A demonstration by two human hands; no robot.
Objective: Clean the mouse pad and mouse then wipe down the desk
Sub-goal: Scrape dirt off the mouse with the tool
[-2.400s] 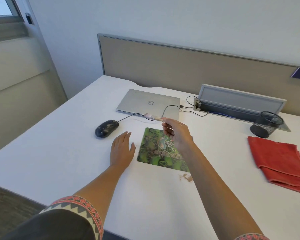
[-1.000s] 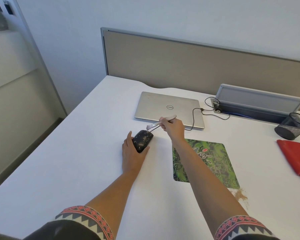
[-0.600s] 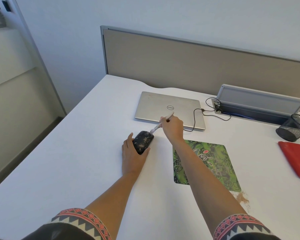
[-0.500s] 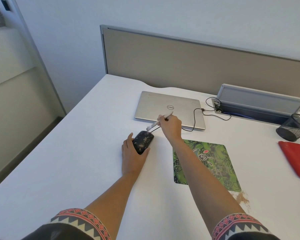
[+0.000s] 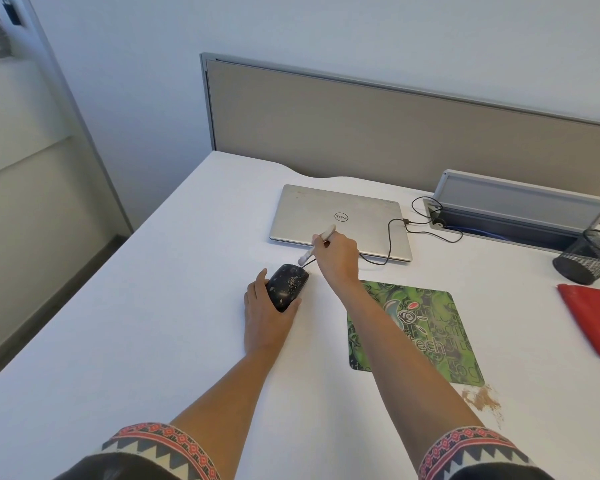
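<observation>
A black mouse [image 5: 287,286] speckled with light crumbs lies on the white desk [image 5: 160,306]. My left hand [image 5: 265,317] grips its near end from behind. My right hand [image 5: 336,256] holds a small white brush [image 5: 315,247], whose bristle tip hovers just above the mouse's far end. To the right lies the green patterned mouse pad [image 5: 430,327], partly covered by my right forearm. A small heap of brown crumbs [image 5: 480,398] sits on the desk by the pad's near right corner.
A shut silver laptop [image 5: 340,220] lies behind the mouse, with a black cable [image 5: 390,237] running to a grey cable box [image 5: 520,209]. A black mesh pen cup [image 5: 587,256] and a folded red cloth [image 5: 593,320] sit at the right edge.
My left hand took hold of the mouse, which was drawn nearer to the pad. The right hand brought the brush over it and keeps making short strokes at its far end.
</observation>
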